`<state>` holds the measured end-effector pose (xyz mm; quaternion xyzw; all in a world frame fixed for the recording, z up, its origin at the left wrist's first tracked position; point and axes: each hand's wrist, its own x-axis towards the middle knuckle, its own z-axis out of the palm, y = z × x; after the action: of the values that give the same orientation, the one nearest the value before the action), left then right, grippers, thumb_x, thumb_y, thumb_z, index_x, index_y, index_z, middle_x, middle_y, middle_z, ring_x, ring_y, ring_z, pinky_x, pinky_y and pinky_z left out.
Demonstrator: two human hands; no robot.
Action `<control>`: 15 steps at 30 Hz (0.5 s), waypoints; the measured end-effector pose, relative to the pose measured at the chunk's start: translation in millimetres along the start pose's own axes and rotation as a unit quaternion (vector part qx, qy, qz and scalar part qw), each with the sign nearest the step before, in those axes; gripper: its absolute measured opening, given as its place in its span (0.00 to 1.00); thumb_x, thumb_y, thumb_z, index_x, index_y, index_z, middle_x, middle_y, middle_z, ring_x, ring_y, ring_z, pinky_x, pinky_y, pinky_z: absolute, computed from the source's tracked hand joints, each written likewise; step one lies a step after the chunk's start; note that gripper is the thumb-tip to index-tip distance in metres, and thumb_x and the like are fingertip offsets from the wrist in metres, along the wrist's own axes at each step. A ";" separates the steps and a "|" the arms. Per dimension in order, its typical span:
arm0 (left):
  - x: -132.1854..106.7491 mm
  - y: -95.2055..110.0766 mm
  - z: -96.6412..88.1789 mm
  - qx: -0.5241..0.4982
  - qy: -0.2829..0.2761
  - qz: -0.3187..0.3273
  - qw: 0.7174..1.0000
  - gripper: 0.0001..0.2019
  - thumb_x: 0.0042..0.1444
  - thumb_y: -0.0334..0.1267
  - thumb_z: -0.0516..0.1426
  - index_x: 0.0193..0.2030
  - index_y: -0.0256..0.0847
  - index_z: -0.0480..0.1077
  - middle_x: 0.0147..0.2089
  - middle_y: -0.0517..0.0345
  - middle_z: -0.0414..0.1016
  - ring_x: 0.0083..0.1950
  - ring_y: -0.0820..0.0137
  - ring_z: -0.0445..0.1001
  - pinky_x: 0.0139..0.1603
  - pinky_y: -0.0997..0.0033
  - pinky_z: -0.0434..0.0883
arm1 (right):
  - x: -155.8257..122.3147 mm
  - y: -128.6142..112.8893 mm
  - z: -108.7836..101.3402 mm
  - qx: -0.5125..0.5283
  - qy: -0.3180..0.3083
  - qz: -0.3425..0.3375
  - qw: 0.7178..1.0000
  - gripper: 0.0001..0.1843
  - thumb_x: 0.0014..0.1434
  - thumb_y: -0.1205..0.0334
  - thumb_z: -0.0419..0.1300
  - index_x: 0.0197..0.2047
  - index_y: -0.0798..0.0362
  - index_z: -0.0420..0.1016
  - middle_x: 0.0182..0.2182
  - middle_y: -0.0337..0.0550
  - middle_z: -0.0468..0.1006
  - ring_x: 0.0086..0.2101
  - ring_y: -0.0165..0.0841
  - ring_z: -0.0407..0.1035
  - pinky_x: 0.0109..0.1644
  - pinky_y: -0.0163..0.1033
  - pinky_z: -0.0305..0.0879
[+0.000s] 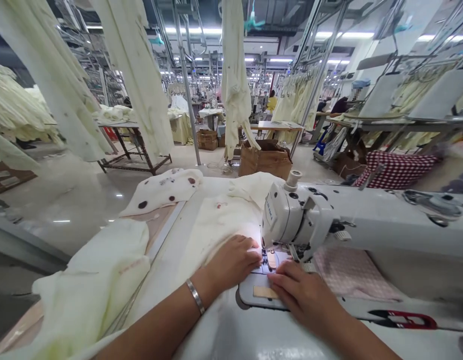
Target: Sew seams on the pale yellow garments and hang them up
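Observation:
My left hand (233, 262) lies on pale cream fabric (219, 220) just left of the needle area, its fingers curled and pressed onto the cloth. My right hand (302, 295) rests flat on the machine bed, fingertips at the presser foot (271, 260) under the lit head of a white sewing machine (351, 215). A silver bangle (195, 296) circles my left wrist. Whether either hand pinches the cloth is hidden.
Folded cream garments (99, 280) pile at the table's left, and a spotted piece (165, 187) lies behind. Red-handled thread snips (404, 318) sit on the bed at right. Pink checked cloth (351, 272) lies under the machine arm. Hanging garments, cardboard boxes and distant workers fill the hall.

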<state>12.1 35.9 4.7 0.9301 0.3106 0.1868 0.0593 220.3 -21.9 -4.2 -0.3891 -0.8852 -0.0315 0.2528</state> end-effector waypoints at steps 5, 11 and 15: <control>-68.3 75.2 47.8 0.070 0.083 -0.065 0.992 0.18 0.57 0.46 0.55 0.51 0.39 0.65 0.53 0.44 0.68 0.50 0.56 0.67 0.48 0.53 0.67 | -7.3 -32.1 -18.5 0.036 -0.005 -0.048 0.998 0.11 0.61 0.69 0.50 0.42 0.53 0.71 0.29 0.43 0.73 0.30 0.33 0.66 0.33 0.38 0.62; -68.7 94.3 35.0 0.078 0.035 -0.094 0.992 0.07 0.52 0.39 0.57 0.26 0.40 0.66 0.24 0.57 0.68 0.25 0.66 0.66 0.25 0.66 0.67 | -37.6 -66.4 -17.3 0.068 -0.044 -0.043 0.996 0.09 0.61 0.66 0.51 0.37 0.51 0.72 0.25 0.42 0.69 0.28 0.33 0.64 0.29 0.38 0.60; -25.9 38.9 -17.2 0.105 0.101 -0.155 0.977 0.07 0.60 0.32 0.50 0.37 0.36 0.69 0.37 0.50 0.71 0.38 0.60 0.71 0.35 0.60 0.70 | -55.6 -75.5 -11.7 0.064 -0.046 -0.025 0.997 0.06 0.60 0.67 0.53 0.36 0.50 0.71 0.25 0.40 0.69 0.28 0.33 0.63 0.31 0.38 0.59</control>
<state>8.1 -10.9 21.4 0.8479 0.4734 0.2351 -0.0421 203.7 -114.7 -9.6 -0.3508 -0.9057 0.0364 0.2352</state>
